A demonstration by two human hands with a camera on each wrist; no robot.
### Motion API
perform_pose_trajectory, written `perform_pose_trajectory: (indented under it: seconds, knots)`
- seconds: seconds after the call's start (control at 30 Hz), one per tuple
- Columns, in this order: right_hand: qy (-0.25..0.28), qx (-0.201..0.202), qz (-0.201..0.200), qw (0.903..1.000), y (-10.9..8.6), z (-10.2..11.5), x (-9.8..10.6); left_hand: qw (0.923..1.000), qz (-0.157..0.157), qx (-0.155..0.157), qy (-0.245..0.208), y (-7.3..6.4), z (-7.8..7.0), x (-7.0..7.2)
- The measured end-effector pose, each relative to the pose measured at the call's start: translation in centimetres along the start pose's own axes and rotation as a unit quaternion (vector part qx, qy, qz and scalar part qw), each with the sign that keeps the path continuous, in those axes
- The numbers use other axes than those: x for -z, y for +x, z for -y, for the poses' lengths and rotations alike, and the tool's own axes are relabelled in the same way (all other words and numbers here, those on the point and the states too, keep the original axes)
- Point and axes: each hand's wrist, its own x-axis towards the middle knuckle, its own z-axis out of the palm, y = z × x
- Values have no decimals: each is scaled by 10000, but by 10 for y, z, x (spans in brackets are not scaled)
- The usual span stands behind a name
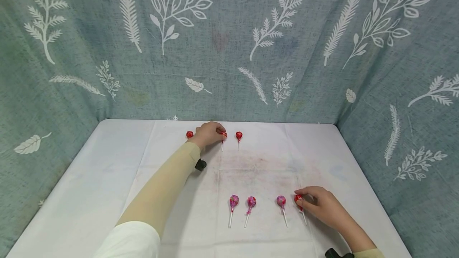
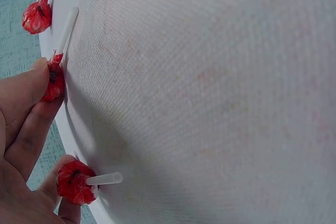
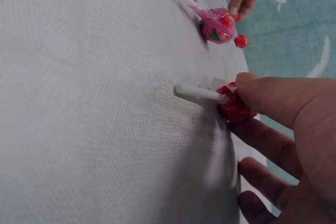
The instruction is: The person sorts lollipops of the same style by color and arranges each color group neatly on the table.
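At the far side of the table, my left hand [image 1: 208, 133] pinches a red-wrapped lollipop [image 2: 54, 83] by its candy head between thumb and finger. Its white stick points toward the near side. One red lollipop [image 1: 239, 135] lies just right of that hand, and another red lollipop [image 1: 189, 134] is on its left, close to the lower fingers in the left wrist view. Nearer, on the right, my right hand [image 1: 320, 205] holds a red lollipop [image 3: 234, 103] by the head with thumb and forefinger. Left of it lies a pink-wrapped lollipop [image 1: 281, 201].
Two more pink lollipops [image 1: 234, 200] [image 1: 252, 202] lie side by side at the near middle, sticks toward me. White cloth covers the table [image 1: 258, 170]. A leaf-patterned grey-green curtain [image 1: 222, 51] rises behind and along both sides.
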Motion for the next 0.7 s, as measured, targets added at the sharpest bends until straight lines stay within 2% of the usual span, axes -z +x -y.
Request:
perform_pose_trajectory:
  seconds: [0.37, 0.47, 0.7]
  knots:
    - [-138, -89, -102, 9998, 6, 8, 7, 10000, 12, 17, 45, 0, 1, 1]
    - [-155, -124, -126, 9997, 12, 10, 12, 10000, 25, 17, 60, -1, 0, 1]
    - [-288, 97, -425, 9986, 35, 14, 16, 10000, 56, 34, -3, -3, -1, 3]
